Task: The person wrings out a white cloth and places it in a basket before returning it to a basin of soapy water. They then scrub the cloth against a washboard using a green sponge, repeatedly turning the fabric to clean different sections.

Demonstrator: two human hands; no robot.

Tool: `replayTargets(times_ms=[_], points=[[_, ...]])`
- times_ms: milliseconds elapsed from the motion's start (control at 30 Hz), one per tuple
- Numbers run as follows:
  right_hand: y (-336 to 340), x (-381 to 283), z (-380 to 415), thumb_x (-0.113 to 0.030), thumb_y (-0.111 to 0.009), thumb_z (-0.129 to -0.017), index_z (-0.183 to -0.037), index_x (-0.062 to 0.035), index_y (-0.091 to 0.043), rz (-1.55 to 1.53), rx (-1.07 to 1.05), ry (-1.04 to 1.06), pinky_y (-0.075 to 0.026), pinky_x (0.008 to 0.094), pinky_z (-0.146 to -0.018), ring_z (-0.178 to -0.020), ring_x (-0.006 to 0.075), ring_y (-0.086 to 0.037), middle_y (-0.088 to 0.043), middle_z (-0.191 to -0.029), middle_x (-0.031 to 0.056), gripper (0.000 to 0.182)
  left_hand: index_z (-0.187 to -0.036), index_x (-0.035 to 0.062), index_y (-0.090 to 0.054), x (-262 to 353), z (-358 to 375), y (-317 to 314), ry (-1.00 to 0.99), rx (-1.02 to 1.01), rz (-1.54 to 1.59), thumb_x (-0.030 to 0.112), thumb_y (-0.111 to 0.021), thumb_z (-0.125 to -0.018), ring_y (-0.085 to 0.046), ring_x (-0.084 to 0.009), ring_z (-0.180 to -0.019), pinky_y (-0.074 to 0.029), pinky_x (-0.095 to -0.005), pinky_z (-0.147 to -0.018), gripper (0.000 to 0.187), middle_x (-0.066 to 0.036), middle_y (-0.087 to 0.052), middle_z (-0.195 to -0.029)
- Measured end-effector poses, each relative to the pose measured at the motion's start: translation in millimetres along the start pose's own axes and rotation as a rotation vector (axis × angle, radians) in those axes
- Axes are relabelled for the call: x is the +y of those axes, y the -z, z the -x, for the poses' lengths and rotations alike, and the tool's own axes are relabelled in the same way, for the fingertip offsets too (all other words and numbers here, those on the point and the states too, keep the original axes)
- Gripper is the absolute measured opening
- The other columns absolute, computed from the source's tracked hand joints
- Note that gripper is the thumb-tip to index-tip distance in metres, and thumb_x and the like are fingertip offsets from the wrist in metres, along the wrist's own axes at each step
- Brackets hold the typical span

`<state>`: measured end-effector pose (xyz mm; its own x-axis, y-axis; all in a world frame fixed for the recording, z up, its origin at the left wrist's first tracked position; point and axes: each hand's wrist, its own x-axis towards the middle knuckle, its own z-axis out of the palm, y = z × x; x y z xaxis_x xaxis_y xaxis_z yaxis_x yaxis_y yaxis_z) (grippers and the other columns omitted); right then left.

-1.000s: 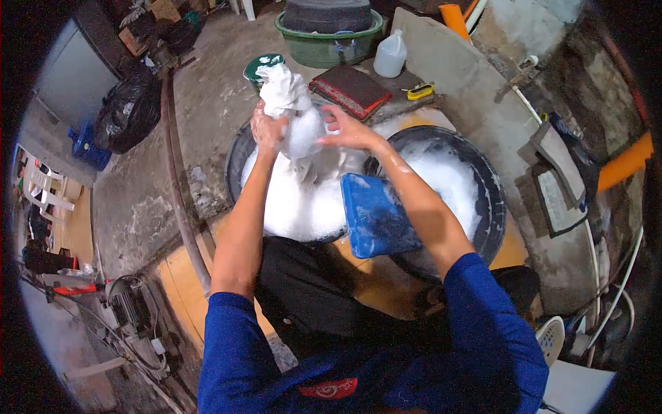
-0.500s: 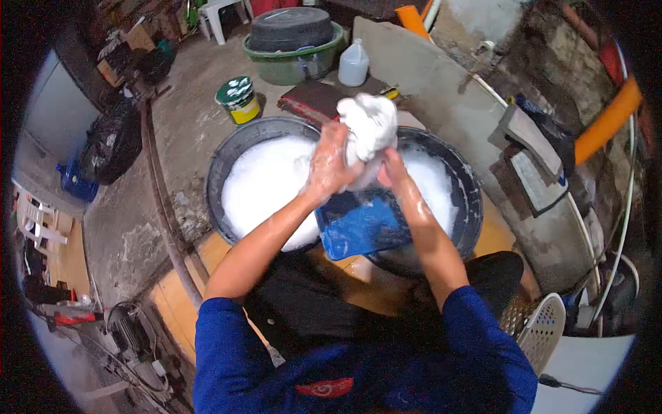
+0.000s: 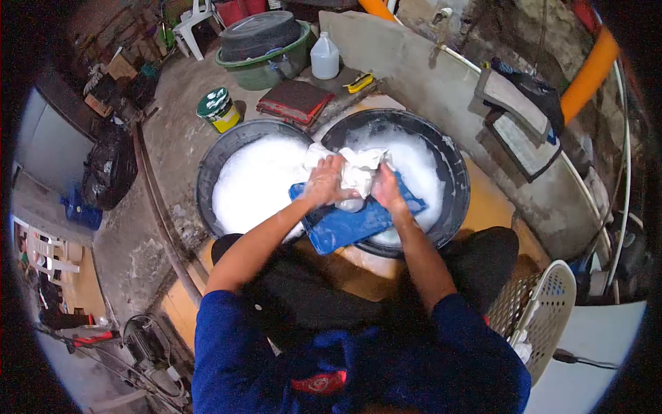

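Note:
A bunched, wet white cloth lies over the upper part of a blue washboard. My left hand grips the cloth's left side, its fingers pressed into the folds. On the right, my right hand is closed on the other end of the cloth. The washboard rests tilted across the two dark basins. White suds fill the left basin and float in the right basin. Parts of the cloth under my palms are hidden.
Beyond the basins are a paint bucket, a red-brown folded mat, a yellow brush, a plastic jug and a green tub. A perforated basket stands at my right. A low concrete wall runs along the right side.
Both hands have lowered the white cloth from above the basins onto the washboard. The cloth is now more spread out. The washboard has shifted slightly, and the view has tilted.

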<state>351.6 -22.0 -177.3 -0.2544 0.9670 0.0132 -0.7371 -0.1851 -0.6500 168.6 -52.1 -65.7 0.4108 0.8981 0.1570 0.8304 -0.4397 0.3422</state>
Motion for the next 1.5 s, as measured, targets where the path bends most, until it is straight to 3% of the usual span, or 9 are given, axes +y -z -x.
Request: replayTargets(times_ms=[333,533,667,833,1000,1133,1300,1433,1500], points=[[11,-22,7,-0.036,-0.035,-0.088,-0.107,-0.0073,-0.050,-0.121,0.315,-0.027,-0.047,0.0341,-0.076,-0.090,0.0179,-0.056,-0.057,-0.100,0.0044,0.038,-0.128,0.0188,-0.030,-39,-27,-31,0.007,-0.381,-0.168,0.031,-0.073,-0.059,-0.035,-0.0296,-0.113,-0.029,-0.0516,-0.086,0.083,-0.008,-0.042,-0.121],[6,-1,29,-0.046,-0.032,-0.087,-0.125,-0.0021,-0.035,-0.177,0.431,0.145,-0.033,0.0335,-0.095,-0.112,0.0228,-0.043,-0.045,-0.122,0.0075,0.057,-0.121,0.0160,-0.036,-46,-44,-39,-0.027,-0.409,-0.206,0.028,-0.074,-0.057,-0.039,-0.0293,-0.110,-0.032,-0.0505,-0.084,0.075,-0.009,-0.047,-0.117],[-45,17,40,-0.046,-0.058,-0.076,-0.131,0.0077,-0.010,0.472,0.580,0.128,-0.021,0.0309,-0.101,-0.122,0.0233,-0.027,-0.029,-0.133,0.0148,0.090,-0.115,0.0124,-0.042,-42,-54,-44,-0.110,-0.425,-0.332,0.020,-0.068,-0.063,-0.046,-0.0292,-0.103,-0.036,-0.0466,-0.083,0.058,-0.012,-0.055,-0.105],[-18,47,1,-0.029,-0.078,-0.056,-0.123,0.0132,-0.021,0.870,0.914,0.109,-0.026,0.0335,-0.098,-0.116,0.0301,-0.032,-0.032,-0.125,0.0245,0.098,-0.100,0.0077,-0.052,-79,-64,-73,-0.205,-0.182,0.005,0.009,-0.051,-0.070,-0.054,-0.0308,-0.087,-0.041,-0.0387,-0.079,0.030,-0.016,-0.059,-0.092],[1,27,-19,-0.013,-0.069,-0.058,-0.122,0.0049,-0.032,0.384,0.726,0.086,-0.042,0.0354,-0.082,-0.098,0.0262,-0.049,-0.046,-0.113,0.0174,0.076,-0.088,0.0012,-0.054,-98,-72,-45,0.363,-0.026,0.721,0.006,-0.051,-0.068,-0.055,-0.0327,-0.071,-0.043,-0.0389,-0.066,0.021,-0.017,-0.058,-0.074],[-9,21,-4,-0.005,-0.063,-0.064,-0.121,-0.0018,-0.035,0.177,0.581,0.057,-0.044,0.0333,-0.080,-0.096,0.0237,-0.051,-0.048,-0.110,0.0124,0.064,-0.079,0.0013,-0.049,-124,-61,1,0.131,0.447,0.137,0.009,-0.053,-0.072,-0.052,-0.0350,-0.062,-0.042,-0.0400,-0.057,0.011,-0.018,-0.054,-0.067],[-14,26,7,0.006,-0.055,-0.063,-0.111,-0.0041,-0.043,0.035,0.334,0.179,-0.044,0.0338,-0.080,-0.100,0.0240,-0.050,-0.050,-0.108,0.0115,0.050,-0.069,0.0024,-0.053,-107,-56,-16,0.204,0.238,0.377,0.007,-0.052,-0.064,-0.054,-0.0303,-0.061,-0.043,-0.0371,-0.057,0.006,-0.017,-0.054,-0.066],[25,43,0,0.009,-0.051,-0.059,-0.121,-0.0033,-0.035,0.653,0.033,0.446,-0.039,0.0319,-0.088,-0.113,0.0231,-0.040,-0.041,-0.121,0.0121,0.066,-0.084,0.0003,-0.053,-80,-59,-16,0.216,-0.150,0.959,0.025,-0.058,-0.073,-0.055,-0.0202,-0.069,-0.044,-0.0317,-0.063,0.027,-0.008,-0.059,-0.075],[-10,21,7,0.010,-0.049,-0.057,-0.125,-0.0030,-0.032,0.160,-0.048,0.245,-0.035,0.0314,-0.093,-0.117,0.0226,-0.035,-0.038,-0.125,0.0118,0.072,-0.103,-0.0040,-0.049,-54,-53,14,0.331,-0.305,0.992,0.036,-0.060,-0.077,-0.053,-0.0179,-0.079,-0.043,-0.0280,-0.070,0.049,-0.011,-0.057,-0.087]])
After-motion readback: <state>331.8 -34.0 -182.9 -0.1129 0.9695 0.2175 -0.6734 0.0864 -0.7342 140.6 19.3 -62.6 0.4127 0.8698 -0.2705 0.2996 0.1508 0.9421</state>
